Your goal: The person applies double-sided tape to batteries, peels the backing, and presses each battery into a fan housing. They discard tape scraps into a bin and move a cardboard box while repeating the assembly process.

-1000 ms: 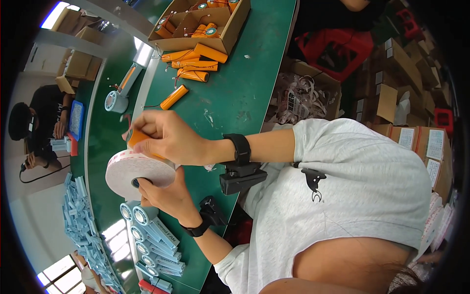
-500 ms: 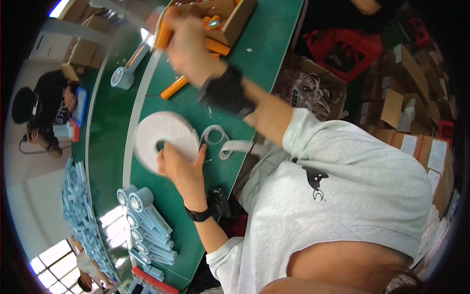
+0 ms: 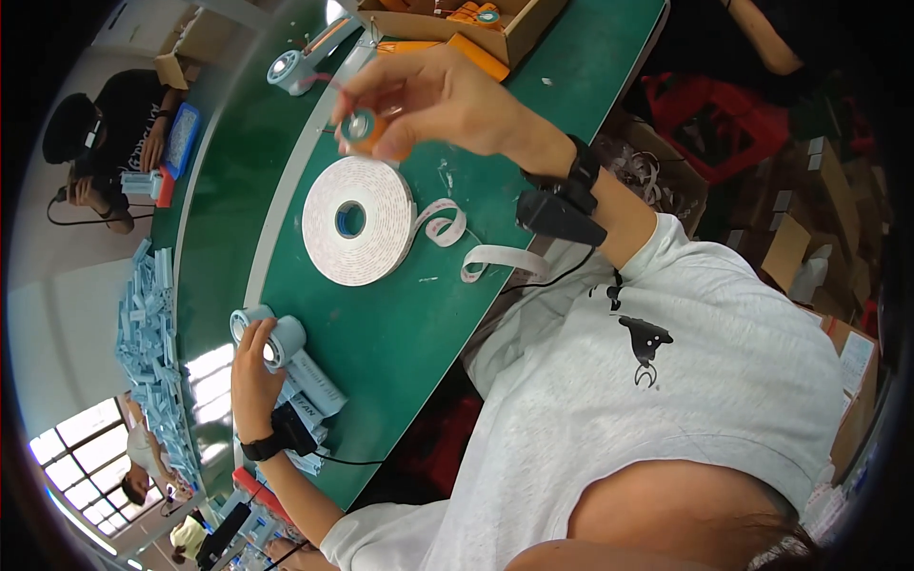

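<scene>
Raised over the green bench, my right hand is closed around an orange-wrapped cylinder with a round metal end, probably a battery, with a reddish wire. My left hand is at a pile of light blue handheld fan housings. Its fingers curl over the round head of one housing, which still lies in the pile. Between my hands a large roll of white double-sided tape lies flat. Its loose end curls toward the bench's near edge.
A cardboard box with orange cylinders stands at the far end, beside a blue fan housing. A heap of blue parts lies across the bench. Opposite, a person works by a blue tray. A red stool stands behind.
My left hand has left the tape roll and moved to the blue housings. My right hand has come back from the box area, now with an orange cylinder over the roll.
</scene>
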{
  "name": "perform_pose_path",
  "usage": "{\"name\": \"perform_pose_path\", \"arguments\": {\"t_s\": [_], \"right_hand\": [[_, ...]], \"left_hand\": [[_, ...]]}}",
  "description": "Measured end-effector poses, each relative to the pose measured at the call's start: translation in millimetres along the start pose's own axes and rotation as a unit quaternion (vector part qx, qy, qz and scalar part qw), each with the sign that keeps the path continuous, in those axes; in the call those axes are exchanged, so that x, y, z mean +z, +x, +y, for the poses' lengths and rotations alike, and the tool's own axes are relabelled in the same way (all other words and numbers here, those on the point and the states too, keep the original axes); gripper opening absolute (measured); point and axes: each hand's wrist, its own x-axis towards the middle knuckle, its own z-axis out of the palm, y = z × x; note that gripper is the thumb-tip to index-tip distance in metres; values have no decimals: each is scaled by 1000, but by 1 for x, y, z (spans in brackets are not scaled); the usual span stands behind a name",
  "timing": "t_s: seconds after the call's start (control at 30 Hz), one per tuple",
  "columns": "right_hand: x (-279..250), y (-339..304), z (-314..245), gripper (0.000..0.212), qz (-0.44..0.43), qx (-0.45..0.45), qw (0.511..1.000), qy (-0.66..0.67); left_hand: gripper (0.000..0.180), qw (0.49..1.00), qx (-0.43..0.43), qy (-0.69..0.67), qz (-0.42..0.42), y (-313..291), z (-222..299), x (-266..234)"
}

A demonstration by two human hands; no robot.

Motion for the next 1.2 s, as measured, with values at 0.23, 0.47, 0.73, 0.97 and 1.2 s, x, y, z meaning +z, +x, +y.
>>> {"name": "perform_pose_path", "arguments": {"t_s": [0.23,0.47,0.73,0.97,1.2], "right_hand": [[56,-1,-6,29,-200,89,967,133],[77,8,-4,27,-243,-85,965,-52],[89,-2,-8,25,-283,66,954,-80],[83,-15,-9,16,-314,-9,930,-190],[88,-23,-24,17,-255,-129,905,-316]], "left_hand": [[60,988,20,-152,7,-3,58,11],[46,952,213,-91,202,-11,54,46],[21,968,111,129,183,-11,104,52],[12,956,102,-143,237,-9,101,55],[14,947,79,-183,253,-5,109,55]]}}
